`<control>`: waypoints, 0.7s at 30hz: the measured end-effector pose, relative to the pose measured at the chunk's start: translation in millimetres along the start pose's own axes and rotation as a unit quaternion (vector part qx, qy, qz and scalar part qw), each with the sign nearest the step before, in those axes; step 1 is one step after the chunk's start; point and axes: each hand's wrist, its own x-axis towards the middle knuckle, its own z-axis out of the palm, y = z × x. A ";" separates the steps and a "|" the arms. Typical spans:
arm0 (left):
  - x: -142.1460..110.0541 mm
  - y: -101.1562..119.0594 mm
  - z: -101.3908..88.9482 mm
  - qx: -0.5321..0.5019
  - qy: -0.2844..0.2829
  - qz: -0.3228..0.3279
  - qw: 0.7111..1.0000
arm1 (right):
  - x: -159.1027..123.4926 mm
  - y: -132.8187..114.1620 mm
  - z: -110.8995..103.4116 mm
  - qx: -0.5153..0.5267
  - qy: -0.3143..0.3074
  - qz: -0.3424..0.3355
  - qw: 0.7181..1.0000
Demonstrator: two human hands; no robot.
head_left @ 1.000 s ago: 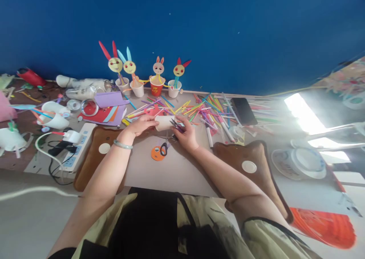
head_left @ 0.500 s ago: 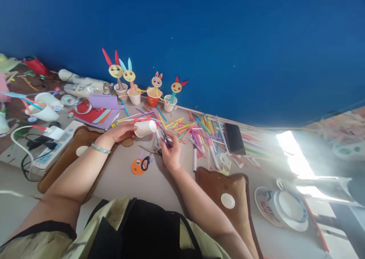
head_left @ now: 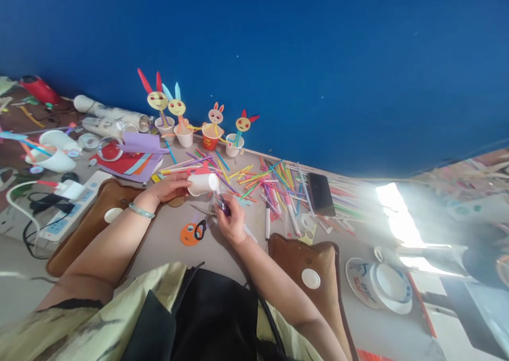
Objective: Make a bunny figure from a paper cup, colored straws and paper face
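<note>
A white paper cup [head_left: 202, 184] lies on its side in my left hand [head_left: 173, 186], whose fingers close around its left end. Its base faces right. In my right hand [head_left: 231, 218] is a slim tool with a dark purple handle [head_left: 223, 206]. Its pale tip is close to the cup's base; whether they touch I cannot tell, nor its exact kind. Below the cup, scissors [head_left: 200, 229] lie with blades apart, one black loop over an orange paper face [head_left: 190, 235]. Red paper [head_left: 203, 168] shows just behind the cup.
Several paper cups with rabbit figures [head_left: 184, 136] line the blue wall. Coloured sticks [head_left: 254, 181] are scattered before them, beside a phone [head_left: 322, 194]. A power strip [head_left: 75, 207] lies left, coloured sheets [head_left: 135, 162] behind it. Right are a brown cushion [head_left: 306, 257] and a lidded bowl [head_left: 392, 287].
My right hand has moved left and slightly down, bringing the tool's tip to the cup's base. The left hand and cup stay nearly in place. The whole view has shifted slightly.
</note>
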 end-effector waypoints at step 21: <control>-22.1 20.9 52.4 -0.014 -0.002 0.038 0.999 | 28.9 -36.1 1.0 -0.038 0.048 0.069 0.996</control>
